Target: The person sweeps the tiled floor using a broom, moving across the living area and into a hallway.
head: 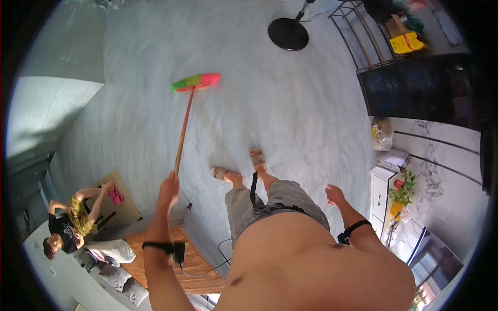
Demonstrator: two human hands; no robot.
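Note:
My left hand (169,190) is closed around the upper end of a broom's long handle (183,136). The handle reaches forward to a broom head (196,82) with green and pink bristles, which lies at the tiled floor (272,105) ahead of me. Down by my right side, apart from the broom, my right hand (334,195) hangs with its fingers partly curled; whether anything is in it cannot be told. My sandalled feet stand on the floor between the two hands.
A person (68,223) sits at the left near a sofa with a woven mat (194,264). Ahead is a round black stand base (288,34). On the right are a metal rack (365,35), a dark cabinet (420,91), a white drawer unit (379,194) and a potted plant (406,186).

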